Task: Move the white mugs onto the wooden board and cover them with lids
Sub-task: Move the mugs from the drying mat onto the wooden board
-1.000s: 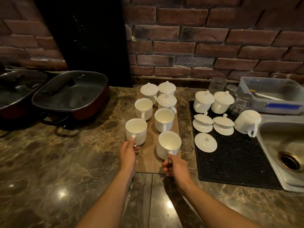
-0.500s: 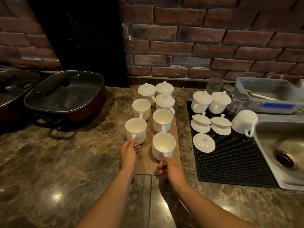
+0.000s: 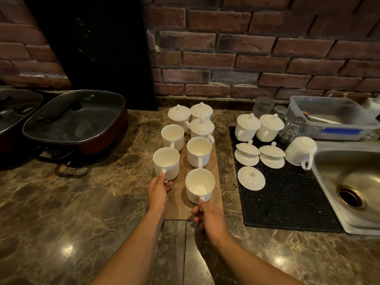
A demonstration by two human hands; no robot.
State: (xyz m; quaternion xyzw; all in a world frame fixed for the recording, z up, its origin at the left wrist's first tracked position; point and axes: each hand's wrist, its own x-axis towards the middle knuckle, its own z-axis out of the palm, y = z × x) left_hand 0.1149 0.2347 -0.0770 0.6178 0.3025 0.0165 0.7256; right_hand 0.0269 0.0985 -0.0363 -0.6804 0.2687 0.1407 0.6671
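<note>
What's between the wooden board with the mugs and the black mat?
In the head view, only a bare strip of brown marble counter separates the wooden board from the black rubber mat.

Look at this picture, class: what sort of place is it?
Most likely a kitchen counter: a steel sink beside a black draining mat, lidded pans on marble, and white mugs on a wooden board.

left hand [image 3: 157, 190], right hand [image 3: 209, 215], fingers pinched shut

Glossy ceramic mugs [image 3: 199, 152]; matt wooden board [image 3: 216, 182]; polished marble counter [image 3: 72, 212].
</note>
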